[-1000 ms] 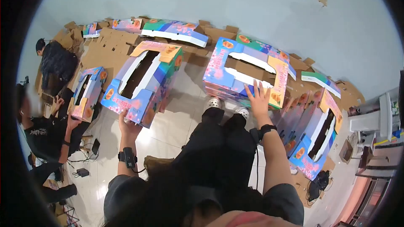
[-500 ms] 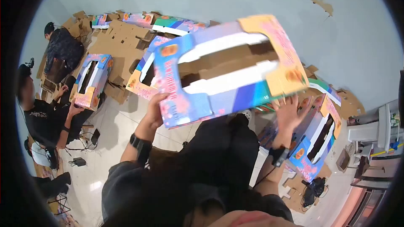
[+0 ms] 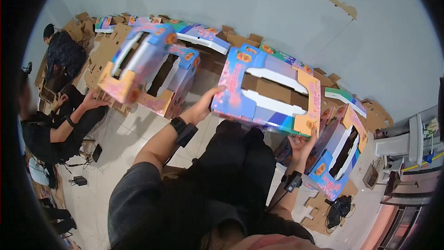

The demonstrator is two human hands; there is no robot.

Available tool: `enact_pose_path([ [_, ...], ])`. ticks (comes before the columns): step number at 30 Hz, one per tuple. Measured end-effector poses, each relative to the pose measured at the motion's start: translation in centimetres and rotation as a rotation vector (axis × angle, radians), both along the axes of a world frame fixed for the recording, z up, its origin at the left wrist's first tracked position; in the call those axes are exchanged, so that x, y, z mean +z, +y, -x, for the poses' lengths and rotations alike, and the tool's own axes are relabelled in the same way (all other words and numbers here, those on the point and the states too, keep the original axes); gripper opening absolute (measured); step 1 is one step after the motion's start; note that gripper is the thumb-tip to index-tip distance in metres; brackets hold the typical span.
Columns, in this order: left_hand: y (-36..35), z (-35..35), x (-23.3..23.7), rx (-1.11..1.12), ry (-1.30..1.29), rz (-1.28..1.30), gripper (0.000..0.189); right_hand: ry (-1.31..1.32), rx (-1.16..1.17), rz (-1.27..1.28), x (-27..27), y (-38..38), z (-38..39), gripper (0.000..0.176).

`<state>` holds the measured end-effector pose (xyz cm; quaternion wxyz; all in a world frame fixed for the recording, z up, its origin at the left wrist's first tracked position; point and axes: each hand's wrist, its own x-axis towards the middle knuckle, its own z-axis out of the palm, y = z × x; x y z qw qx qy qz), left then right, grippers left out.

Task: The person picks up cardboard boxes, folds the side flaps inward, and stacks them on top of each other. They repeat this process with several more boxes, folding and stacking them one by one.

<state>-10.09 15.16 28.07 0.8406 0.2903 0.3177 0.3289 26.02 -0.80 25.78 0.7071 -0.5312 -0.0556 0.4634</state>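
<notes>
A colourful cardboard box [image 3: 233, 104] with an oblong opening in its top is held up in front of me, blue at its left end and orange-yellow at its right. My left hand [image 3: 203, 105] grips its left side, the fingers partly hidden at the edge. At the lower right corner, my right hand [image 3: 303, 143] holds the box from beneath, with its fingers partly covered. Through the opening, brown inner cardboard shows. Just right of my right hand stands a similar box [image 3: 323, 183].
At left, a seated co-worker [image 3: 39, 132] holds a similar box [image 3: 121, 88] beside a standing box [image 3: 157, 104]. Another person [image 3: 64, 55] crouches farther back. Cardboard sheets [image 3: 108, 51] and box pieces line the wall. A black bag [image 3: 340, 210] lies at lower right.
The box in my hands has moved right and down and tilts the other way. My right hand now grips its corner. The co-worker's box has moved up and right, beside the standing box.
</notes>
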Motion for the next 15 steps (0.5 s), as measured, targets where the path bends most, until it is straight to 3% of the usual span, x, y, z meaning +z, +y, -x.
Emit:
enact_pose_path([
  [1,0.4,-0.4,0.4,0.099,0.023,-0.136,0.062,-0.008,-0.050,0.037,0.8,0.9,0.7,0.065],
  [4,3.6,-1.7,-4.1,0.298,0.078,-0.385,0.061,0.045,-0.075,-0.042,-0.7,4.1,-0.9,0.059],
  [8,5.0,-3.6,-5.2,0.318,0.309,-0.633,0.062,-0.032,-0.168,-0.048,1.0,8.2,0.5,0.056],
  [9,4.9,-4.2,-5.5,0.374,0.339,-0.717,0.060,0.056,-0.164,-0.021,-0.6,8.8,-0.6,0.057],
  [12,5.3,-5.4,-6.9,0.447,0.674,-0.719,0.057,-0.078,-0.115,0.050,0.9,9.3,-0.4,0.060],
  [15,4.8,-5.2,-6.7,0.457,0.473,-0.632,0.057,-0.160,-0.012,0.115,0.7,8.6,-1.4,0.067],
])
